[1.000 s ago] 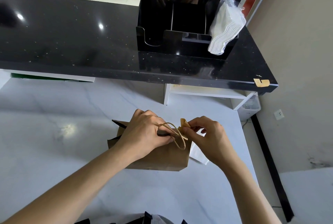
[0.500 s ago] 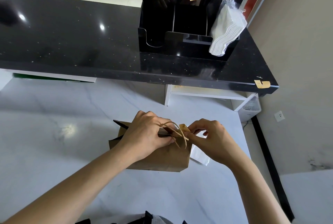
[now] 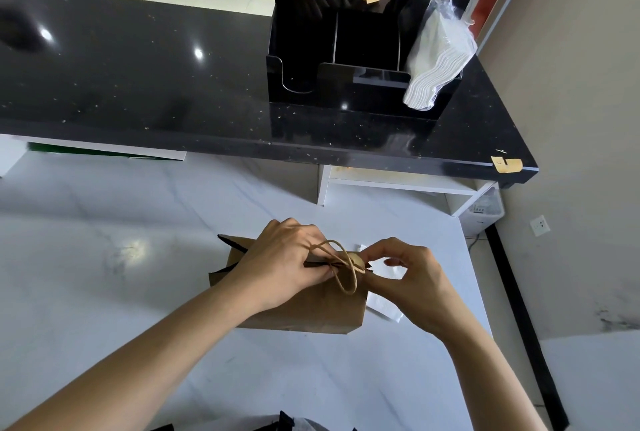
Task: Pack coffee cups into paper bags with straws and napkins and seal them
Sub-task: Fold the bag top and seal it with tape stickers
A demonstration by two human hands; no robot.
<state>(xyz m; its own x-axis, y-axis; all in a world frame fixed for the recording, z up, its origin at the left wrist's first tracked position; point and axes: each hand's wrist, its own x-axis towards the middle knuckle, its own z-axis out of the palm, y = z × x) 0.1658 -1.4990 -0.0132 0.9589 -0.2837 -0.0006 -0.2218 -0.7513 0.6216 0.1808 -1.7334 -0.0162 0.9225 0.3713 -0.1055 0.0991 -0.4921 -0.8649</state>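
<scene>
Here the brown paper bag (image 3: 304,306) stands on the white table (image 3: 104,292), its closed top edge running left to right between the two hands. The left hand (image 3: 280,267) grips that edge near the middle, by the twine handle (image 3: 343,267). The right hand (image 3: 408,278) pinches a small tan sticker (image 3: 356,261) at the edge's right end, so the seal likely falls to it.

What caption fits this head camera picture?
Left hand pinches the paper bag top shut while right hand presses a sticker.
</scene>
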